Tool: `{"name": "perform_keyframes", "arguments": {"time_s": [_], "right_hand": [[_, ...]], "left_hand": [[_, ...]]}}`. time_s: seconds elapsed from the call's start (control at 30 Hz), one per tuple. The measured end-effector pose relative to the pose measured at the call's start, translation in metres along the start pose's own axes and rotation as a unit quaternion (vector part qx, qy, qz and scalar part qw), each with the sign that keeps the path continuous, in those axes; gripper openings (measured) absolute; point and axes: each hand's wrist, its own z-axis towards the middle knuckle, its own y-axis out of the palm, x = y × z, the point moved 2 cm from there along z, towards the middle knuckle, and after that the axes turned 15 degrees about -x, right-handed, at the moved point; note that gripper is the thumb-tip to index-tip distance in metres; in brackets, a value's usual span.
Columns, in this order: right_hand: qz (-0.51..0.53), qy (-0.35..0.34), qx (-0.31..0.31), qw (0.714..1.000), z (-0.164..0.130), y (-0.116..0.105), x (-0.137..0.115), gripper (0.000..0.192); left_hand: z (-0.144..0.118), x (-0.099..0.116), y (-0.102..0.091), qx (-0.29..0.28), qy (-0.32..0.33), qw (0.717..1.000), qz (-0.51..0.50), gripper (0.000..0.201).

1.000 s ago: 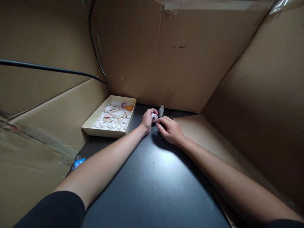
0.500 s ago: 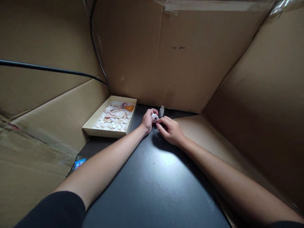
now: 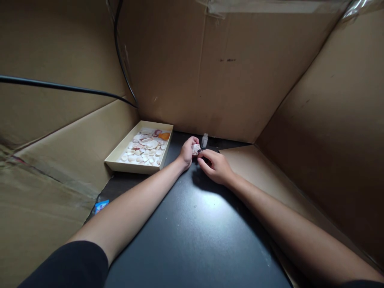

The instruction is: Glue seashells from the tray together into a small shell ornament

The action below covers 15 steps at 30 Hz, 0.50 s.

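Head view: left fingers point(image 3: 195, 140) hold a ribbed, fan-shaped shell point(image 3: 196, 149).

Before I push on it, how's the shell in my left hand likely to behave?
The shell will probably stay stiff, since its ridged fan shape looks hard. It's small against the left hand, so it's likely light. Those ridges may also make slipping less likely.

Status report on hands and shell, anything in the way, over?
Left hand holds shell. Right hand at shell's edge, contact unclear. Bottle upright just beyond, nothing seen blocking.
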Motion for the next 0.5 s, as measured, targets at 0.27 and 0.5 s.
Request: {"name": "perform_keyframes", "arguments": {"time_s": [0.27,0.5], "right_hand": [[0.01,-0.022,-0.034,0.999,-0.0001,0.0005,0.0009,0.016],[0.015,-0.034,-0.06,0.998,0.0005,0.0014,-0.0009,0.016]], "left_hand": [[0.0008,0.001,0.0012,0.003,0.011,1.0,-0.013,0.023],[0.0005,0.0018,0.0021,-0.009,0.018,1.0,-0.01,0.02]]}}
